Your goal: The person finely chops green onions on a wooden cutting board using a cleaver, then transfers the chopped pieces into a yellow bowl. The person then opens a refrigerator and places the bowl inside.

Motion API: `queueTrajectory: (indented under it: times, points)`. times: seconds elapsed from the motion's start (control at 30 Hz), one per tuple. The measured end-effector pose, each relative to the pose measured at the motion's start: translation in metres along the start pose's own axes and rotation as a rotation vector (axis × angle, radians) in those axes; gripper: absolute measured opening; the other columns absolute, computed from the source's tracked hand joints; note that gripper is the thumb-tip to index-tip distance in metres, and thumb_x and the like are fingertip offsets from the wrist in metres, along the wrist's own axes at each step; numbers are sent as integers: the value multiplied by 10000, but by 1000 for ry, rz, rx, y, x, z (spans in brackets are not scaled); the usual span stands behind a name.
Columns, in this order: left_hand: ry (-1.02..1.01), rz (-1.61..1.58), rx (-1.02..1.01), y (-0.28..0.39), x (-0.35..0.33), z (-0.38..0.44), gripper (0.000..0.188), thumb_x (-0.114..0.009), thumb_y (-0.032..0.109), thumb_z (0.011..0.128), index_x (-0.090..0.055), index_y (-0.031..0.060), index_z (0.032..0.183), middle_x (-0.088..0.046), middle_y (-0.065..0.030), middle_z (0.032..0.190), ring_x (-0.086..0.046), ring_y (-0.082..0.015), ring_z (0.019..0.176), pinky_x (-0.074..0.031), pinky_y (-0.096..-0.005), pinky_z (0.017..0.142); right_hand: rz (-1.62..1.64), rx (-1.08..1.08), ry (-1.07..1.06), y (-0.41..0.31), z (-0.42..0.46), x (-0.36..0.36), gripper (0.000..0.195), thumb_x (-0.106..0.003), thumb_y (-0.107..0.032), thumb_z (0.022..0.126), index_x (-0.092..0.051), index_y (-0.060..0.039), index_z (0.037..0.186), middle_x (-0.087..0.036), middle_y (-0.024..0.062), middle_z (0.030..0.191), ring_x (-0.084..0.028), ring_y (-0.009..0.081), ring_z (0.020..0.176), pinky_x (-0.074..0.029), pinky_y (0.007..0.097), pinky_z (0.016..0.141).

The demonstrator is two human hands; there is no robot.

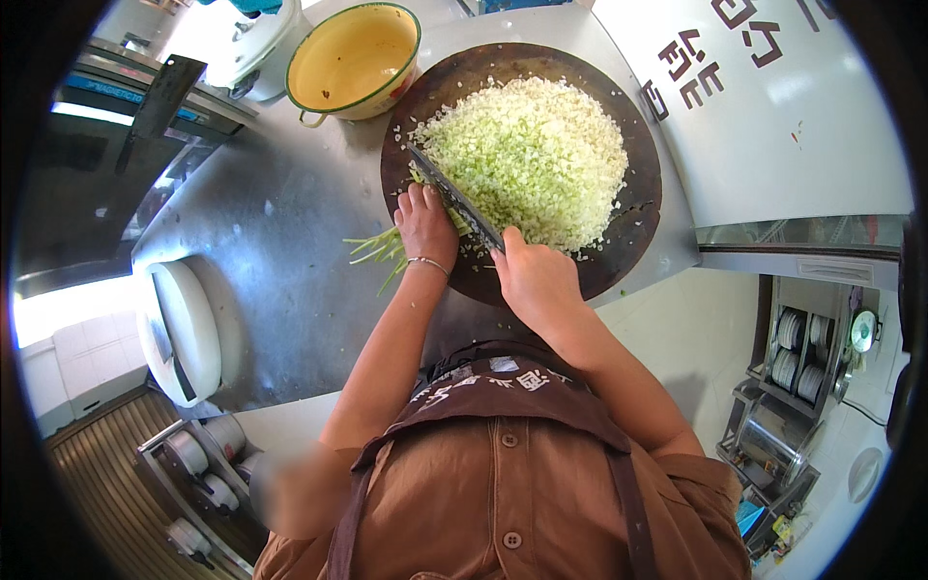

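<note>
My right hand [538, 283] grips the handle of a kitchen knife [458, 199], whose blade lies slantwise over a round wooden chopping block [493, 284]. Close beside the blade, my left hand [428, 226] presses down on a bunch of green stalks [383, 250] at the block's left edge; their thin ends stick out to the left past the wrist. A broad heap of finely chopped pale green and white vegetable [533, 156] covers much of the block, right against the far side of the blade. The knife's handle is mostly hidden in my right hand.
A yellow enamel basin [353, 61] stands on the steel table [290, 217] behind the block's left side. Beyond it is a white lidded pot [264, 54]. A cleaver [163, 98] is at the upper left. Another knife [170, 333] rests on a round white board [199, 326] at the left.
</note>
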State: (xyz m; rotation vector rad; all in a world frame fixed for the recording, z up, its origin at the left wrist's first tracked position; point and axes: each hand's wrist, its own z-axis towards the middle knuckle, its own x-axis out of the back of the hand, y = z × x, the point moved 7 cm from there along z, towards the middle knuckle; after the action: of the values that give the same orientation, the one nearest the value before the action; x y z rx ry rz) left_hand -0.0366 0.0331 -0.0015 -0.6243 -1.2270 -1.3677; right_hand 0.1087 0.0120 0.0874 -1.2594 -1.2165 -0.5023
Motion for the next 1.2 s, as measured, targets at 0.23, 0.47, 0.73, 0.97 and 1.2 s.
queueTrajectory:
  times: [0.23,0.47,0.73,0.97,1.2]
  points:
    - [-11,9,14,-1,0,0,159,-493,60,769,-486,48,927,-473,-117,971,-464,-313,925,-378,-426,751,23,13,63,15,7,-24,188,-529,-226,881,-489,-45,846,-602,164,585,-616,354,535,-485,454,487]
    - [-66,-25,20,0,0,0,213,-497,15,747,-475,24,959,-464,-145,1017,-462,-345,940,-397,-449,775,14,-35,32,16,1,-33,205,-551,-246,868,-497,-49,843,-599,159,584,-614,358,543,-483,458,494]
    - [98,30,-139,7,16,7,152,-479,62,823,-503,20,967,-501,-133,1121,-466,-320,1090,-362,-452,937,-35,-10,123,55,18,-5,219,-569,-263,857,-515,-51,862,-595,164,587,-609,361,556,-480,461,508]
    - [6,-61,-352,-1,18,19,127,-478,65,836,-508,10,947,-531,-145,1059,-506,-327,1011,-388,-470,919,-49,-5,134,51,19,-7,195,-579,-244,849,-507,-63,835,-593,149,559,-608,353,532,-480,455,504]
    - [10,51,-4,25,-6,16,87,-516,104,812,-474,48,864,-488,-108,902,-489,-298,883,-411,-420,739,-28,-9,109,51,21,-8,185,-574,-231,849,-500,-64,817,-602,155,574,-617,354,551,-487,461,519]
